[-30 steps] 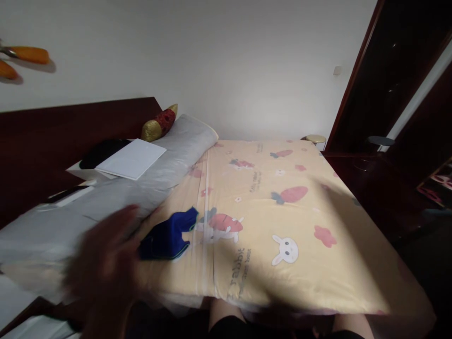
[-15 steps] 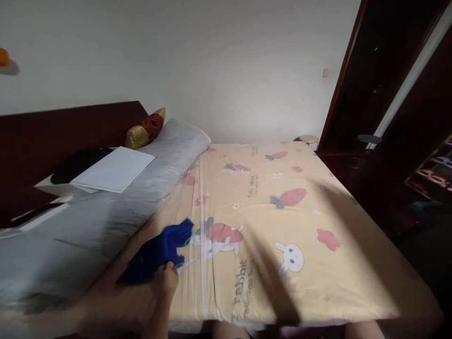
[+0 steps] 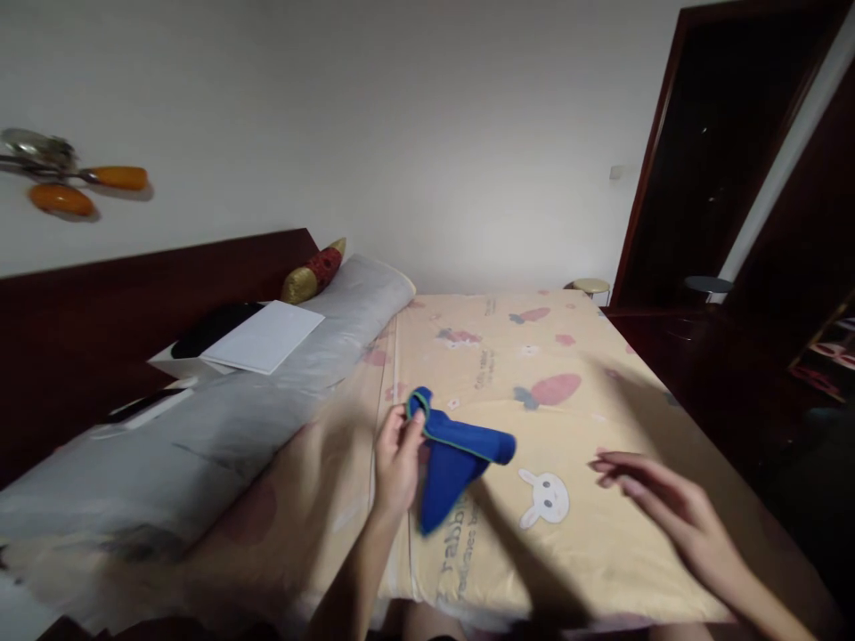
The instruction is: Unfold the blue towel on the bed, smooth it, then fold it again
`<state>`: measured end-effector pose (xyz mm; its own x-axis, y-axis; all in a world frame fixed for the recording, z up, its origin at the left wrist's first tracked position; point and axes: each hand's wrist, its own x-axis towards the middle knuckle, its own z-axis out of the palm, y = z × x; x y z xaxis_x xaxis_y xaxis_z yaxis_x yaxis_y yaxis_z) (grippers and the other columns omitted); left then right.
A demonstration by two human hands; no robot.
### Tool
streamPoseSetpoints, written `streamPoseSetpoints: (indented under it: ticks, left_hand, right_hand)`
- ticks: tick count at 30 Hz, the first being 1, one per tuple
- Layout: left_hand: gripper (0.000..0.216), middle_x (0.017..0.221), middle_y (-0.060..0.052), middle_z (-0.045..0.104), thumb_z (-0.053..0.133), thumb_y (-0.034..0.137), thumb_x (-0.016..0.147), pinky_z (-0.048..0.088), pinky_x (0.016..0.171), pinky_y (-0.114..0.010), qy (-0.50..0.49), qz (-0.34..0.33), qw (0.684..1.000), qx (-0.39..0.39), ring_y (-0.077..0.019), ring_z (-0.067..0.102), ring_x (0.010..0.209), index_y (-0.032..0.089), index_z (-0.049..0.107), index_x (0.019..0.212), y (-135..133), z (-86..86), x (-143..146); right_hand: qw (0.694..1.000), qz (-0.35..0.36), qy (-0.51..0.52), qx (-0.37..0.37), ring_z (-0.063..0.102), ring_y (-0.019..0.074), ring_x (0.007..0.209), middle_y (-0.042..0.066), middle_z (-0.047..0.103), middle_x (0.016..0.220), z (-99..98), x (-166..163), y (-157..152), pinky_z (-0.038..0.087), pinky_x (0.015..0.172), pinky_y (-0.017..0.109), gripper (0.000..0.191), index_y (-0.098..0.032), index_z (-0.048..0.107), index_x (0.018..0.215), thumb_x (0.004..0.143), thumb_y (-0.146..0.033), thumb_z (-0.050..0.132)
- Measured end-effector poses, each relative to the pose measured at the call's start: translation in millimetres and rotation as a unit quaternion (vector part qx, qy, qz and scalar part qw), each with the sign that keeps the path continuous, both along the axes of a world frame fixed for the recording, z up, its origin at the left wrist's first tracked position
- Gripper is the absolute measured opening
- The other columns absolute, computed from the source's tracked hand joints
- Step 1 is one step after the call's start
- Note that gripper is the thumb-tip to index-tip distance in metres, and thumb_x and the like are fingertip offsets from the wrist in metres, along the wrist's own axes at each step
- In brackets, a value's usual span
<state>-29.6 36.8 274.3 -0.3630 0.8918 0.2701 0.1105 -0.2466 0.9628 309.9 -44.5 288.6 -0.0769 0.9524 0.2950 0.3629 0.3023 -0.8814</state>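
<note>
My left hand point(image 3: 399, 458) pinches the green-trimmed edge of a small blue cloth point(image 3: 454, 458) and holds it up a little above the yellow cartoon-print bedsheet point(image 3: 548, 418). The cloth hangs down to the right of the hand. Over the sheet's right side, to the right of the cloth and apart from it, my right hand point(image 3: 661, 499) hovers with fingers stretched out and nothing in it.
A long grey bolster point(image 3: 220, 427) lies along the bed's left side, with a white sheet point(image 3: 264, 324) on a box and a red-gold cushion point(image 3: 313, 270) behind it. A dark headboard point(image 3: 100, 329) runs on the left. Dark wooden furniture point(image 3: 735, 267) stands at right.
My left hand took hold of the blue cloth, lifted it off the sheet and carried it rightward toward the middle. My right hand came into view on the right.
</note>
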Motion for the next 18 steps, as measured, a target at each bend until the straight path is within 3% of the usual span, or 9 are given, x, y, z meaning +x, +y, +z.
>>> streamPoseSetpoints:
  ticks: [3, 5, 7, 10, 13, 18]
  left_hand:
    - [0.022, 0.066, 0.007, 0.048, 0.06, 0.043, 0.075, 0.04, 0.059, -0.02, -0.058, -0.129, 0.99, -0.029, -0.0061, 0.047, 0.062, 0.024, 0.051, 0.075, -37, 14.7, 62]
    - [0.021, 0.064, 0.007, 0.047, 0.062, 0.04, 0.075, 0.039, 0.058, -0.019, -0.069, -0.188, 0.979, -0.043, -0.0055, 0.046, 0.063, 0.023, 0.05, 0.07, -55, 15.1, 89]
    - [0.019, 0.065, 0.007, 0.047, 0.062, 0.038, 0.075, 0.039, 0.06, -0.019, -0.074, -0.231, 0.969, -0.053, -0.0052, 0.046, 0.065, 0.022, 0.051, 0.07, -67, 12.1, 105]
    - [0.019, 0.068, 0.006, 0.048, 0.062, 0.037, 0.075, 0.04, 0.066, -0.02, -0.089, -0.256, 0.96, -0.066, -0.0058, 0.046, 0.069, 0.021, 0.052, 0.071, -74, 10.9, 114]
    - [0.02, 0.067, 0.006, 0.047, 0.063, 0.035, 0.074, 0.04, 0.068, -0.021, -0.137, -0.251, 0.956, -0.066, -0.006, 0.045, 0.069, 0.021, 0.05, 0.069, -75, 19.0, 114]
    - [0.012, 0.069, 0.007, 0.047, 0.058, 0.035, 0.078, 0.037, 0.064, -0.019, -0.196, -0.26, 0.943, -0.064, -0.0046, 0.041, 0.066, 0.024, 0.055, 0.08, -77, 41.6, 108]
  right_hand:
    - [0.996, 0.084, -0.035, 0.022, 0.061, 0.0185, 0.104, 0.006, 0.064, 0.118, -2.0, -50, 5, 0.053, 0.091, 0.037, 0.038, -0.031, 0.053, 0.119, 0.083, -0.042, 0.054]
    - [0.99, 0.081, -0.071, 0.091, 0.058, 0.0194, 0.108, 0.007, 0.062, 0.118, -8.1, -71, 4, 0.051, 0.093, 0.038, 0.042, -0.029, 0.05, 0.118, 0.079, -0.043, 0.059]
    - [0.983, 0.049, -0.1, 0.15, 0.06, 0.0196, 0.099, 0.008, 0.065, 0.107, -15.9, -77, 1, 0.053, 0.086, 0.038, 0.037, -0.025, 0.051, 0.111, 0.079, -0.041, 0.059]
    - [0.979, 0.037, -0.112, 0.167, 0.064, 0.0167, 0.086, 0.006, 0.07, 0.097, -22.4, -64, -6, 0.053, 0.077, 0.034, 0.024, -0.025, 0.055, 0.108, 0.085, -0.034, 0.05]
    - [0.985, 0.037, -0.097, 0.139, 0.066, 0.0155, 0.084, 0.004, 0.073, 0.095, -16.5, -43, -12, 0.051, 0.077, 0.032, 0.023, -0.028, 0.061, 0.105, 0.088, -0.033, 0.046]
    - [0.997, -0.021, 0.068, 0.032, 0.055, 0.013, 0.073, 0.001, 0.062, 0.077, 9.9, -23, -14, 0.044, 0.066, 0.027, 0.023, -0.023, 0.06, 0.088, 0.084, -0.044, 0.05]
